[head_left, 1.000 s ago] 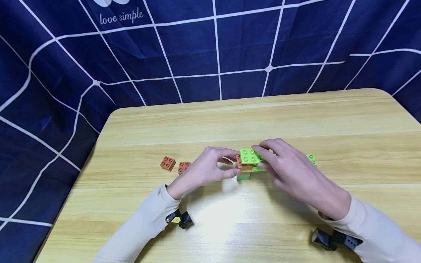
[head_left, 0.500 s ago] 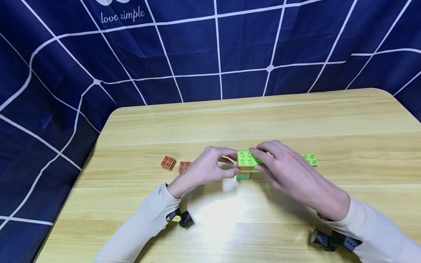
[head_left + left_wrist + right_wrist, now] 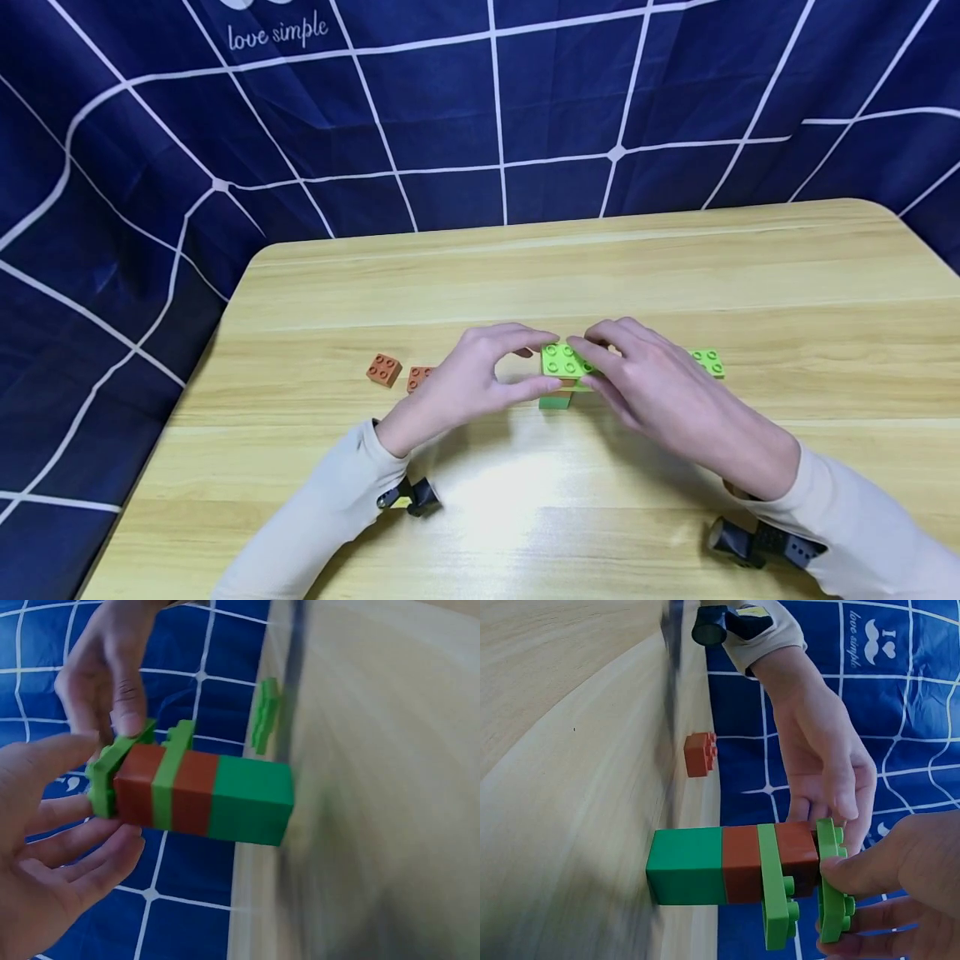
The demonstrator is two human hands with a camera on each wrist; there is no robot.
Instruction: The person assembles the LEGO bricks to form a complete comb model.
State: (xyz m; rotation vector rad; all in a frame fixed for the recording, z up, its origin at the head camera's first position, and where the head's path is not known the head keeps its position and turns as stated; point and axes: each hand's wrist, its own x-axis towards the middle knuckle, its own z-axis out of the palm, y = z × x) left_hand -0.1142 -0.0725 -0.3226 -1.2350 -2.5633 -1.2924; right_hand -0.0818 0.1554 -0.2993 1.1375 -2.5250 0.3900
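A tower of toy building bricks stands on the table, with a dark green brick [image 3: 251,799] at its foot. Above that come an orange brick [image 3: 741,864], a lime green plate [image 3: 774,915], another orange brick [image 3: 139,784] and a top lime green plate [image 3: 558,362]. My right hand [image 3: 660,392] pinches the right part of the top plate between thumb and fingers. My left hand [image 3: 487,367] brackets its left end, thumb at the near edge and fingertips at the far edge. Part of the lower plate is hidden under my right hand in the head view.
Two loose orange bricks lie to the left, the outer brick [image 3: 384,371] whole in view and the inner brick [image 3: 418,378] partly behind my left wrist. Another lime green plate [image 3: 707,362] lies right of the tower. A blue curtain [image 3: 450,117] hangs behind the table [image 3: 525,283].
The top lime green plate has shifted left and come down over the upper orange brick, carried by my right hand. My left thumb and fingers have moved right and up to its left end.
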